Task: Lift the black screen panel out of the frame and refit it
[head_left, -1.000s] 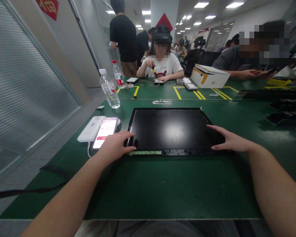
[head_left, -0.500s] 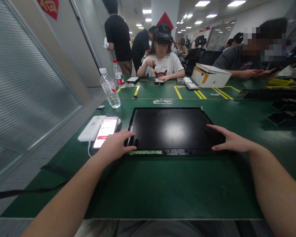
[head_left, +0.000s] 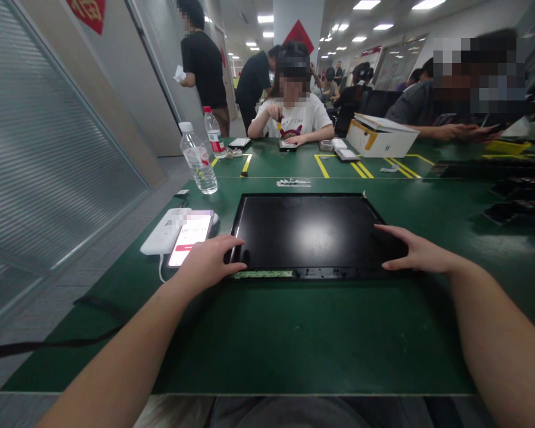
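A black LCD display panel [head_left: 303, 232] lies flat on the green table [head_left: 312, 339], its dark screen facing up with a bright reflection in the middle. Along its near edge runs a strip of green circuit board [head_left: 264, 274]. My left hand [head_left: 211, 258] is at the panel's left near corner, thumb and fingers apart at the edge. At the right side, my right hand [head_left: 417, 251] has its thumb and index finger stretched apart over the panel's edge. The other fingers of the right hand are mostly hidden.
Left of the panel are a lit phone [head_left: 191, 238], a white power bank [head_left: 160, 235] with a cable, and water bottles [head_left: 200, 160]. Metallic scraps [head_left: 293, 183] lie beyond the panel. Across the table a person [head_left: 292, 113] works near a white box [head_left: 381, 139]. Dark parts [head_left: 517, 193] lie right.
Both my hands and the panel stay in place. In the background, the standing person in black has shifted left.
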A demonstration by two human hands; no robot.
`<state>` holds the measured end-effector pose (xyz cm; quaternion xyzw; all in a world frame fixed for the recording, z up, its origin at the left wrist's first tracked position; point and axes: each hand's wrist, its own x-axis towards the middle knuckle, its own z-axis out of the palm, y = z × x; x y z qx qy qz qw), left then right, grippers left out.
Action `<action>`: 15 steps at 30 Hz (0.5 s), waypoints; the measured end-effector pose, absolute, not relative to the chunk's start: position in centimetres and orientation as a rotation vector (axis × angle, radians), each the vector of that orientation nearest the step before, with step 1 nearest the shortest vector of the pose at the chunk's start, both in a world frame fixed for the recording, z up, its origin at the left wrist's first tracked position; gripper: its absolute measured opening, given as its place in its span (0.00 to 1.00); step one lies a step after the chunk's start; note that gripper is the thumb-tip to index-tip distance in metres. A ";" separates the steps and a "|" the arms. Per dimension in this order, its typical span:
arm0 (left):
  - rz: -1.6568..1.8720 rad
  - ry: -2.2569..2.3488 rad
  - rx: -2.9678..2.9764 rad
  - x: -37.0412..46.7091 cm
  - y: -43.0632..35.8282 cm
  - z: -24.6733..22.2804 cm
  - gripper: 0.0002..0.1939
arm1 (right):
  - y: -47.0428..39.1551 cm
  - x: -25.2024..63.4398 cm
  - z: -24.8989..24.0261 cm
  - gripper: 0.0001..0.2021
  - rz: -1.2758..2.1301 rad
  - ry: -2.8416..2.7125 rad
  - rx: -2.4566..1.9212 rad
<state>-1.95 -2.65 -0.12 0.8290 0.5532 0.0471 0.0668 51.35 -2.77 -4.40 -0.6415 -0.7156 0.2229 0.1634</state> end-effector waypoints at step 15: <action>0.286 1.696 2.491 -2.1 -1.8 -1.8 0.25 | -1.2 52.0 -5.9 0.26 0.340 -1.782 -2.025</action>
